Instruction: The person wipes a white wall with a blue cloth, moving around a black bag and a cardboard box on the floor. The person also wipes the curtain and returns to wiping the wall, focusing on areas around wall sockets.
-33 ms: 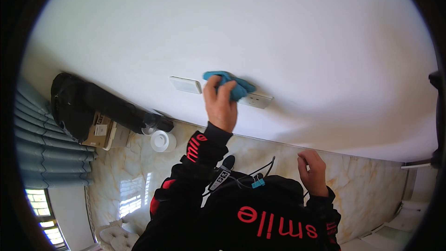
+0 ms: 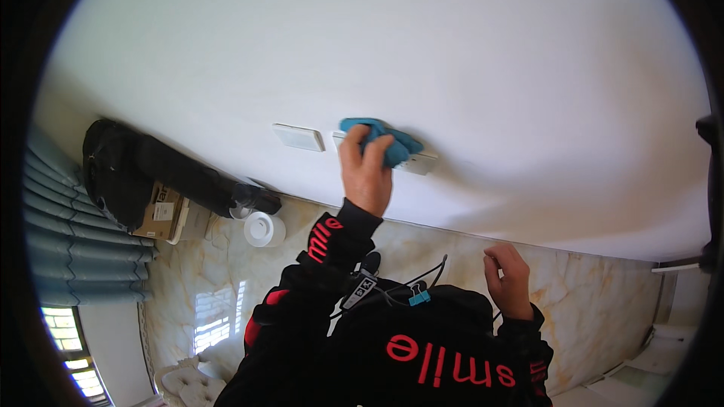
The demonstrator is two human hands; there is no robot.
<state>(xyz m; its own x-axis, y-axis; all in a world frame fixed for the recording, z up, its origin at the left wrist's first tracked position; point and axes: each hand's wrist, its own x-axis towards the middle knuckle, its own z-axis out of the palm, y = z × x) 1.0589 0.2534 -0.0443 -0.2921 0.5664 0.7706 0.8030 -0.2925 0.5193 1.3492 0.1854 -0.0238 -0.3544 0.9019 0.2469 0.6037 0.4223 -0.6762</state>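
My left hand (image 2: 366, 181) is closed on a bunched blue cloth (image 2: 400, 147), pressing it over a white wall socket (image 2: 421, 164). The cloth hides most of the socket; its right end and a bit of its left edge show. Left of it, a separate white wall plate (image 2: 299, 137) stands uncovered. My right hand (image 2: 511, 279) hangs at my right side, away from the wall, with its fingers loosely curled in and no object visible in them.
Along the white wall (image 2: 490, 53) at left stand a long black bag (image 2: 170, 162), a cardboard box (image 2: 160, 211) and a round white container (image 2: 265, 229). A blue curtain (image 2: 75, 226) hangs at far left. A black cable (image 2: 430, 271) with a blue binder clip (image 2: 419, 298) lies across my front.
My left hand and the blue cloth have slid slightly right along the socket, uncovering its left edge. My right hand stays where it was.
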